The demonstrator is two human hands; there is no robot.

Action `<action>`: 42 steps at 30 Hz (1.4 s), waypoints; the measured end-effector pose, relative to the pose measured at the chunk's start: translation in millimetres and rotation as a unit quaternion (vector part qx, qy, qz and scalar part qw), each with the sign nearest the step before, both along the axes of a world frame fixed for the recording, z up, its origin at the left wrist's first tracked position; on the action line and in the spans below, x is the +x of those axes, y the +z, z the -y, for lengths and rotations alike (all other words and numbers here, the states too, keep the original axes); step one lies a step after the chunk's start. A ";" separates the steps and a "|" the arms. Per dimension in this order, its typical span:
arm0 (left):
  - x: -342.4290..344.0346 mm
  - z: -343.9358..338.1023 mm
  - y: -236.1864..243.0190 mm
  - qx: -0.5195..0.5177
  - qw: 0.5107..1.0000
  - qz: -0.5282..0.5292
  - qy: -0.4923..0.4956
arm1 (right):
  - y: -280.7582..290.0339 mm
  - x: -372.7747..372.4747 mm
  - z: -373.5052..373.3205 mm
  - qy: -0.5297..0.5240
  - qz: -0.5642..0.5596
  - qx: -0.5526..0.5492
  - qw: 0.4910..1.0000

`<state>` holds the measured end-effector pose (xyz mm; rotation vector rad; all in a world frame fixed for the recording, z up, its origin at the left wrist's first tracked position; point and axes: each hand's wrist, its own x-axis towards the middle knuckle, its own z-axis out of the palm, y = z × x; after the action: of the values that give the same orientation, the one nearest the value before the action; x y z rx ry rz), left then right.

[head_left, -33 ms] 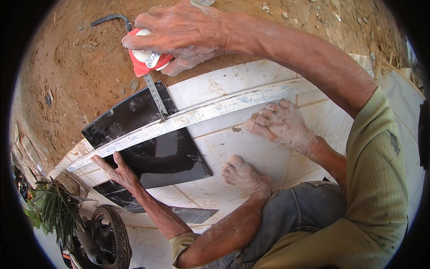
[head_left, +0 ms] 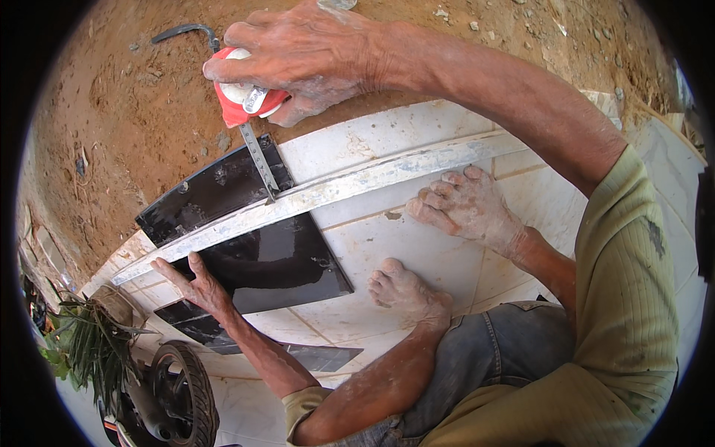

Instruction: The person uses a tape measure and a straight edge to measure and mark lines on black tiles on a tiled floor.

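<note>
My right hand (head_left: 309,56) is closed around a red and white tape measure (head_left: 232,91) at the far side. Its short metal blade (head_left: 257,158) runs out toward me, and the end hook meets a long, pale, smeared straightedge bar (head_left: 335,185). The bar lies across glossy black tile. A wider black part (head_left: 279,264) shows on my side and a narrower one (head_left: 212,195) beyond; whether they are one tile is hidden by the bar. My left hand (head_left: 205,289) has thumb and fingers spread, resting on the near black part with fingertips at the bar.
White floor tiles (head_left: 417,261) with dirty joints lie under my bare feet (head_left: 410,290). Bare brown soil (head_left: 119,134) borders them, with a dark hooked rod (head_left: 186,31) on it. More black pieces (head_left: 320,357), a plant (head_left: 93,346) and a motorcycle wheel (head_left: 186,395) are at the lower left.
</note>
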<state>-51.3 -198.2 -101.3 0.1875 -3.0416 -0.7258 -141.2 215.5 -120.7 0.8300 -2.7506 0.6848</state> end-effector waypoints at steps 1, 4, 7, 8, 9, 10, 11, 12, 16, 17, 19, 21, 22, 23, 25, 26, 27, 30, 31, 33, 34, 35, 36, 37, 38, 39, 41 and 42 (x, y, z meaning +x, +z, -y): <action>-0.6 0.0 -0.4 -0.002 1.000 0.001 0.000 | -1.8 -0.1 -0.4 0.000 0.001 -0.001 1.000; -1.0 0.4 -1.4 -0.012 1.000 0.002 -0.003 | -4.9 0.1 -1.2 -0.002 -0.002 -0.003 1.000; -0.5 -0.1 -1.0 -0.004 1.000 -0.001 -0.007 | -4.9 1.1 -0.3 -0.004 -0.005 -0.002 1.000; -0.3 -0.7 -0.8 -0.004 1.000 -0.002 -0.007 | -5.0 0.6 -0.1 -0.005 -0.007 -0.001 1.000; 0.0 -1.5 -0.4 0.002 1.000 -0.002 -0.008 | -5.1 0.7 0.0 -0.004 -0.006 -0.001 1.000; 0.1 -2.0 0.1 0.007 1.000 -0.003 -0.009 | -4.8 1.1 2.3 -0.010 -0.012 -0.010 1.000; 0.2 -2.5 0.5 0.007 1.000 -0.004 -0.008 | -4.1 1.1 1.4 -0.007 -0.006 -0.005 1.000; 0.2 -3.0 0.8 0.008 1.000 -0.002 -0.006 | -3.5 1.1 0.5 -0.004 -0.001 0.000 1.000; -1.6 -2.0 0.5 0.007 1.000 0.004 -0.009 | -3.6 -0.4 1.3 -0.007 0.000 0.026 1.000; -1.5 -1.8 0.2 0.007 1.000 0.003 -0.008 | -3.2 -0.3 1.2 -0.006 -0.001 0.025 1.000; -0.7 -1.7 -0.6 0.011 1.000 0.002 -0.011 | -1.4 1.5 0.1 -0.005 0.020 0.008 1.000; -0.9 -0.1 -0.3 0.010 1.000 0.000 -0.014 | 0.9 0.6 0.1 -0.003 0.020 0.016 1.000; -0.9 0.2 -0.8 0.010 1.000 -0.001 -0.020 | 1.5 0.6 -0.5 -0.003 0.021 0.025 0.999; -1.0 -0.2 -0.9 0.010 1.000 -0.001 -0.020 | 2.2 0.4 -0.8 -0.004 0.021 0.026 0.999; -1.5 -1.5 -0.8 0.035 0.999 -0.001 -0.012 | 2.9 0.7 -1.1 0.000 0.032 0.027 0.999; -1.9 -2.2 -1.0 0.035 0.999 0.000 -0.013 | 3.2 2.2 -1.6 -0.001 0.032 0.028 0.999; -2.4 -2.9 -1.2 0.038 0.999 0.004 0.000 | 3.8 4.5 -2.5 0.000 0.023 0.017 1.000; -2.7 -3.8 -3.7 0.034 0.999 0.004 0.022 | 6.8 5.7 -1.0 0.003 0.018 0.007 1.000; -3.1 -5.1 -5.5 0.028 0.999 0.002 0.029 | 6.4 6.0 -1.8 0.003 0.021 0.008 1.000; -4.1 -9.6 -4.5 0.033 0.999 0.006 0.034 | -2.0 3.8 2.0 -0.009 0.005 0.016 1.000; -4.7 -11.9 -2.9 0.037 0.998 0.009 0.041 | -2.6 2.3 4.4 -0.020 -0.012 0.023 0.999; -4.9 -15.3 -0.7 0.037 0.998 0.009 0.042 | -2.6 2.4 3.7 -0.019 -0.012 0.023 0.999; -4.7 -19.5 2.0 0.037 0.998 0.016 0.045 | -2.2 3.1 1.6 -0.014 -0.002 0.028 1.000; -4.4 -20.9 4.1 0.036 0.998 0.020 0.051 | -1.6 2.6 1.4 -0.007 0.007 0.030 0.999; -3.7 -20.6 4.6 0.034 0.998 0.018 0.056 | -1.1 2.6 1.7 -0.003 0.005 0.028 1.000; -2.8 -20.0 5.1 0.034 0.997 0.029 0.062 | -0.3 2.9 2.0 -0.002 0.021 0.024 0.999; -5.9 -22.1 8.0 0.055 0.996 0.036 0.061 | 1.7 2.6 -0.3 0.004 0.027 0.018 0.999; -6.0 -25.0 11.8 -0.002 0.995 0.068 0.068 | 2.7 3.6 -2.5 -0.003 0.026 0.009 1.000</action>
<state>-57.3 -173.3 -89.6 0.4575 -3.1175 -0.7252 -137.6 218.0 -118.0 0.8199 -2.8074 0.6925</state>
